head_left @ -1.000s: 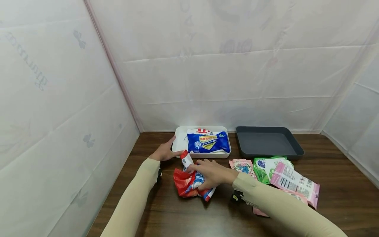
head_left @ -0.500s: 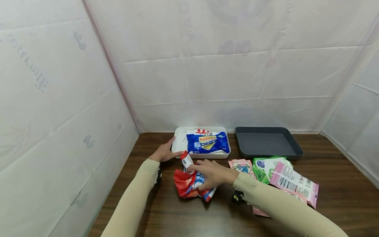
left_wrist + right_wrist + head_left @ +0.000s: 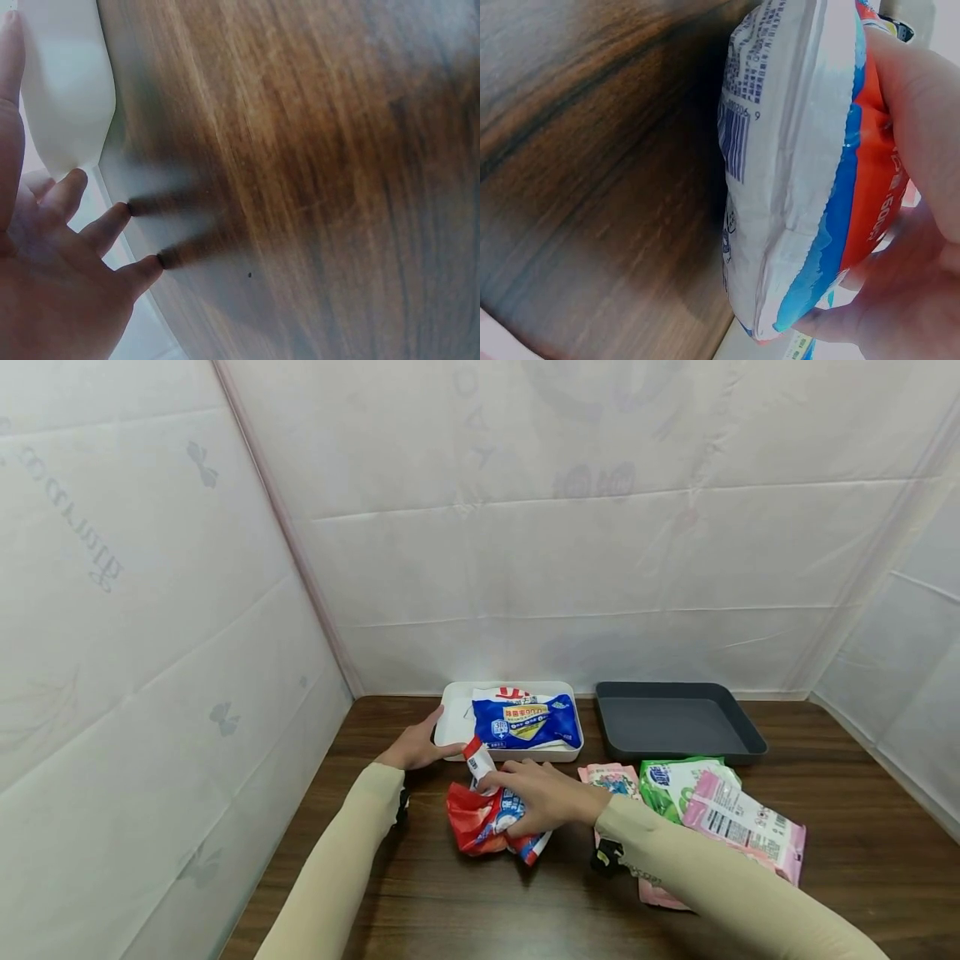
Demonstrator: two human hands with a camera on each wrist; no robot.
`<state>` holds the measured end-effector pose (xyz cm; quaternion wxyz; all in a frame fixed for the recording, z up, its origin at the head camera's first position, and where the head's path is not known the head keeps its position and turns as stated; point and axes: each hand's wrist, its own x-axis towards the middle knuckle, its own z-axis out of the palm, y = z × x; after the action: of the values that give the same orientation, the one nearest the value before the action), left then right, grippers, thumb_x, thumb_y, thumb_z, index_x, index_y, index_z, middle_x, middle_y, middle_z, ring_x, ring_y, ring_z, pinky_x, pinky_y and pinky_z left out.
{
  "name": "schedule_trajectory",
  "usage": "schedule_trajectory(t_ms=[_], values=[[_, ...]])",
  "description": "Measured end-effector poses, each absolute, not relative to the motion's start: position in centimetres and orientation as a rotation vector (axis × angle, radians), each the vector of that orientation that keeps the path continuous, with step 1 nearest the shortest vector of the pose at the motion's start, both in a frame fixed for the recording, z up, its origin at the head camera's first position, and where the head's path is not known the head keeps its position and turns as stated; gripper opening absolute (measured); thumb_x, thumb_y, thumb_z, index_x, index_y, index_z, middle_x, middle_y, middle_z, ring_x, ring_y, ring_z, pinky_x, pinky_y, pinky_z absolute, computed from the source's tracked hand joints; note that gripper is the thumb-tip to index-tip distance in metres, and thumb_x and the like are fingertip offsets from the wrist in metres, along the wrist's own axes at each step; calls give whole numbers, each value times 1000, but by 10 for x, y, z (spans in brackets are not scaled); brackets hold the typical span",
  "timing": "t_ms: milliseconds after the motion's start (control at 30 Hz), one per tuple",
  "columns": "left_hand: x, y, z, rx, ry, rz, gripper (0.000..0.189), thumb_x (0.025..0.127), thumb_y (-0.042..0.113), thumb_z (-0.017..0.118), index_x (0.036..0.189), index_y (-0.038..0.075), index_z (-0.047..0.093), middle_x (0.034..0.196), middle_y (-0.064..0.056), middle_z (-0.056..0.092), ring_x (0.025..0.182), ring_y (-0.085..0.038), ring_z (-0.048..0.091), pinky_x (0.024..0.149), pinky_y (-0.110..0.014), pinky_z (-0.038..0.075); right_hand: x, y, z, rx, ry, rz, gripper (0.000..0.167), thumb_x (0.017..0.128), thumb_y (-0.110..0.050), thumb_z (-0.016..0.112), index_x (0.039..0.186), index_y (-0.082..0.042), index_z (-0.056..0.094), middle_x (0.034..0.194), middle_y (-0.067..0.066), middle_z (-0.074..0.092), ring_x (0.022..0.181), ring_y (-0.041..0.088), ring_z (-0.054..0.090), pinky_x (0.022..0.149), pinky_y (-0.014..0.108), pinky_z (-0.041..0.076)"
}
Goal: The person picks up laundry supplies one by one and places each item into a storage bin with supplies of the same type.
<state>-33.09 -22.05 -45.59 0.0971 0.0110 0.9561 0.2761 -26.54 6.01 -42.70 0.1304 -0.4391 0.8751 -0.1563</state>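
My right hand (image 3: 551,793) grips a red, white and blue detergent bag (image 3: 472,827) from above, thumb on one side and fingers on the other. In the right wrist view the bag's white back with a barcode faces the wood table, and its red front lies against the hand. My left hand (image 3: 420,745) has its fingers spread at the left front corner of a white tray (image 3: 450,727). In the left wrist view, fingertips meet the tray's wall (image 3: 67,90) while other fingers stretch out beside it. A blue and white detergent bag (image 3: 525,722) lies in that tray.
A dark grey tray (image 3: 678,718) stands right of the white one. In front of it lie a green and white packet (image 3: 675,785), a pink flowered packet (image 3: 615,779) and a pink and white packet (image 3: 750,827), partly overlapping. White sheeting (image 3: 562,568) walls the table's back and sides.
My right hand and the red detergent bag have shifted slightly to the right, the bag's end tilting a little more upward. The left hand stays at the white tray.
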Motion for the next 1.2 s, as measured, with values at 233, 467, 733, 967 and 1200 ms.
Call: schedule_trajectory(t_ms=[233, 467, 733, 967, 1200], values=[[-332, -220, -457, 26, 2836, 812, 107, 88, 64, 69, 166, 16, 13, 165, -22, 30, 148, -46, 32, 115, -66, 32, -268, 64, -424, -1282, 2551, -467, 66, 85, -44, 82, 143, -40, 52, 154, 7, 46, 138, 33, 45, 109, 62, 39], [-332, -219, -457, 20, 2837, 789, 113, 86, 71, 68, 167, 16, 12, 165, -23, 30, 148, -45, 33, 115, -64, 33, -271, 68, -419, -1294, 2572, -467, 65, 83, -43, 83, 141, -40, 53, 154, 6, 46, 137, 30, 47, 105, 56, 48], [-330, -219, -456, 7, 2830, 820, 110, 86, 67, 69, 167, 18, 13, 165, -22, 30, 148, -45, 33, 116, -65, 32, -276, 73, -414, -1279, 2596, -471, 66, 84, -43, 83, 142, -39, 53, 153, 4, 48, 137, 30, 45, 102, 58, 49], [-330, -219, -455, 12, 2830, 833, 109, 87, 66, 70, 167, 17, 13, 165, -21, 31, 148, -45, 33, 116, -65, 31, -282, 76, -410, -1266, 2630, -429, 68, 83, -45, 83, 143, -40, 52, 151, 5, 49, 134, 31, 48, 105, 60, 45], [-329, -218, -454, 12, 2836, 804, 109, 88, 65, 69, 166, 15, 13, 164, -22, 30, 148, -45, 33, 116, -63, 32, -287, 77, -403, -1248, 2643, -425, 69, 83, -46, 83, 144, -40, 52, 152, 7, 48, 138, 33, 44, 107, 62, 43]])
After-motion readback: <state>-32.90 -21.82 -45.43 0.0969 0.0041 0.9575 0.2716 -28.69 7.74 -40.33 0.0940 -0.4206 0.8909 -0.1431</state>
